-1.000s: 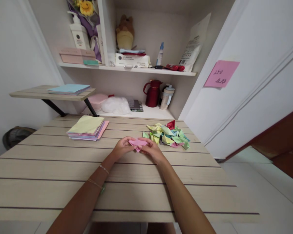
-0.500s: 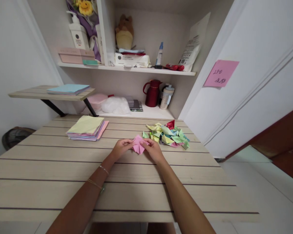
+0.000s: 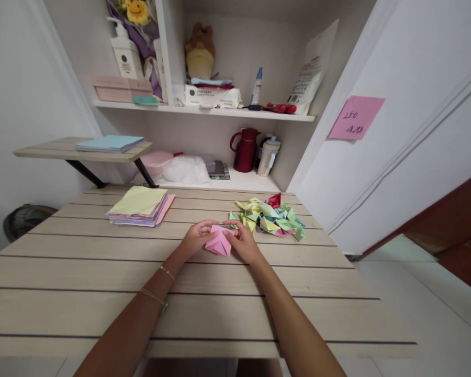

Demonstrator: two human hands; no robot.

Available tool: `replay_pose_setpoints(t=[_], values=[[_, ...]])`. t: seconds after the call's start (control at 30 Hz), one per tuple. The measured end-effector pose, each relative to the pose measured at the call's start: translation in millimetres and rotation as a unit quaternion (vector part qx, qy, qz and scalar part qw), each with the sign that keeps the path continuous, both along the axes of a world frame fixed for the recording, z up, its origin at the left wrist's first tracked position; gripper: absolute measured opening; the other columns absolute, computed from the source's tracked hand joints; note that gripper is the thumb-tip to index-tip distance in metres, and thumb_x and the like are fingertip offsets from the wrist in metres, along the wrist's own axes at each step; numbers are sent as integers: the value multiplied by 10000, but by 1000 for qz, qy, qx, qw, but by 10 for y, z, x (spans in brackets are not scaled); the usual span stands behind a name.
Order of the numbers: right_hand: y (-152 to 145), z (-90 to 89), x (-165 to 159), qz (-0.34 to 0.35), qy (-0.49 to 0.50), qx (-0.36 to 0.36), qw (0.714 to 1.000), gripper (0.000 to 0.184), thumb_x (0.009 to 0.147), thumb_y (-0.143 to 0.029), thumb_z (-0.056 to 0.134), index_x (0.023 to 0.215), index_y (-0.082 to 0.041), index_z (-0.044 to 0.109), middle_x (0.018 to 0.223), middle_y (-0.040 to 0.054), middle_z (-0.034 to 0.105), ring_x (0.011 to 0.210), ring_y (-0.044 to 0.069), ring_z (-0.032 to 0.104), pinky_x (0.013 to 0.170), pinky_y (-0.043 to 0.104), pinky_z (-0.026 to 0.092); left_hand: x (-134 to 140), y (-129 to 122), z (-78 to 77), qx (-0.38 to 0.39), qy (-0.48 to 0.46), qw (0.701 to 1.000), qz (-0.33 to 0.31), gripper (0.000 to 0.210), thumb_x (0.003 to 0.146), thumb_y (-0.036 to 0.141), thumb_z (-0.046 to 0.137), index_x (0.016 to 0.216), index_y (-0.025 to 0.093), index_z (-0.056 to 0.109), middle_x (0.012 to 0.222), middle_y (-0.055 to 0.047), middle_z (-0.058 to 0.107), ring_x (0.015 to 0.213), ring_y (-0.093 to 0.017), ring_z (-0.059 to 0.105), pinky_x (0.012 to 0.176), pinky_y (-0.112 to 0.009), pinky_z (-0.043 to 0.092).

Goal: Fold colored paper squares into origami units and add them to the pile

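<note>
A pink sheet of folded paper (image 3: 219, 244) is between my hands above the middle of the table, its creases running toward its lower edge. My left hand (image 3: 198, 237) grips its left side, thumb on the near face and fingers behind. On the other side my right hand (image 3: 243, 242) pinches the paper, with the thumb on its front. Just beyond my right hand lies a heap of folded paper boats (image 3: 269, 217) in yellow, green, blue, pink and red. To the left sits a stack of coloured paper sheets (image 3: 137, 204), a yellow one on top.
A small raised shelf (image 3: 55, 152) at the back left carries blue paper (image 3: 110, 143). Behind the table, a cabinet holds a red jug (image 3: 245, 151), a cup (image 3: 269, 157) and a white plastic bag (image 3: 186, 170). A pink note (image 3: 355, 118) is stuck on the right.
The pink paper has turned and now appears flatter and more angular, a little lower. My fingers have shifted their hold along its upper part.
</note>
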State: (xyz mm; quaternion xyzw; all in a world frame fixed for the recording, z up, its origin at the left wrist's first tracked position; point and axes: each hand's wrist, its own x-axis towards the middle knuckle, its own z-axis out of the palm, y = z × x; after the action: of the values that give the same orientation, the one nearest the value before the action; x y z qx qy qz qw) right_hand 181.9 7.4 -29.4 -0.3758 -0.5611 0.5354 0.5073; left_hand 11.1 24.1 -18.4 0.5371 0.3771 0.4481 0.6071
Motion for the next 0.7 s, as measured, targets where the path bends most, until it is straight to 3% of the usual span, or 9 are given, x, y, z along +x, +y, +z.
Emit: replay_pose_setpoints(t=[0.17, 0.23, 0.4, 0.53, 0.6, 0.7], values=[[-29, 25, -38, 14, 46, -23, 999, 625, 590, -323, 739, 1131, -234, 440, 801, 20, 653, 665, 155, 603, 610, 274, 469, 11, -5, 16, -12, -49, 998, 43, 309, 579, 270, 744, 799, 116, 590, 774, -61, 673, 638, -129, 605, 620, -243, 472], [-15, 9, -41, 13, 34, -21, 999, 584, 556, -309, 758, 1068, -205, 498, 857, 38, 657, 703, 161, 607, 630, 273, 471, 10, -4, 19, -21, -75, 996, 49, 300, 581, 267, 741, 787, 123, 576, 757, -44, 666, 605, -113, 591, 595, -234, 469], [42, -53, -24, -35, 10, -24, 999, 361, 594, -373, 718, 858, -150, 614, 708, 28, 636, 596, 139, 556, 549, 251, 441, -7, 21, 15, -13, -69, 996, 55, 250, 591, 248, 730, 760, 123, 596, 698, -14, 633, 559, -79, 549, 514, -177, 424], [52, -22, 0, -79, 41, -8, 996, 311, 595, -388, 719, 786, -161, 622, 610, -1, 588, 516, 111, 498, 487, 228, 389, -22, 39, 8, -14, -41, 996, 72, 234, 632, 284, 701, 778, 119, 625, 452, 58, 489, 370, -30, 388, 379, -150, 303], [38, 22, 8, -89, 37, 2, 995, 299, 618, -414, 695, 777, -170, 628, 595, -1, 580, 515, 118, 496, 475, 228, 376, -20, 25, 16, -37, -56, 996, 60, 262, 650, 307, 688, 825, 126, 615, 446, 57, 494, 369, -44, 427, 396, -159, 343], [6, 82, 18, -104, -19, 44, 993, 270, 691, -451, 617, 747, -188, 647, 614, 15, 600, 575, 148, 525, 509, 246, 392, -7, -11, 41, -74, -85, 993, 41, 293, 663, 306, 683, 882, 138, 587, 650, -21, 634, 509, -98, 584, 529, -215, 465]])
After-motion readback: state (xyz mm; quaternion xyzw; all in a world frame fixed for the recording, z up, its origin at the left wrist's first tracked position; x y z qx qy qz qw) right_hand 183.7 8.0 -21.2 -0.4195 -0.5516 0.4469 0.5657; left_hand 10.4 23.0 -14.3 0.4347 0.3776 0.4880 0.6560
